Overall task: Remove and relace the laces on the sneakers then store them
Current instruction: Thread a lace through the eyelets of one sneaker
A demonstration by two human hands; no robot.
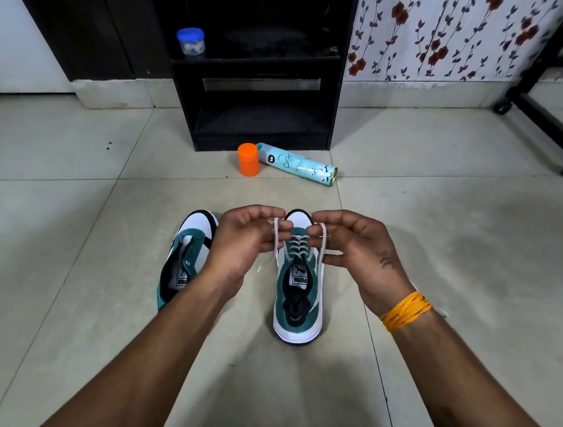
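**Tying off the laced sneaker**

Forearms fill the lower frame, both reaching up to centre. Going left to right: unlaced sneaker (186, 256) sits left of centre on the tiled floor (65, 227), eyelets bare, no lace that we can see. Our left hand (247, 234) is just right of it, fingers curled, pinching one loop of the white lace (299, 246). Laced sneaker (301, 284) stands centre frame, toe pointing away, criss-cross already run up the tongue. Our right hand (353, 242) pinches the other lace end, curled tight too; orange thread band (406, 311) on that wrist.

We judge the step as forming the bow on this shoe. To do it well, we should keep even tension both sides, hold the loops close above the top eyelets, and cross them without letting the criss-cross slacken. Pull outward, not up, so the shoe stays flat.

Upper centre: black shelf unit (266, 74), likely the storage spot, with an orange cap (248, 163) and a spray can (298, 168) lying on the floor just in front.
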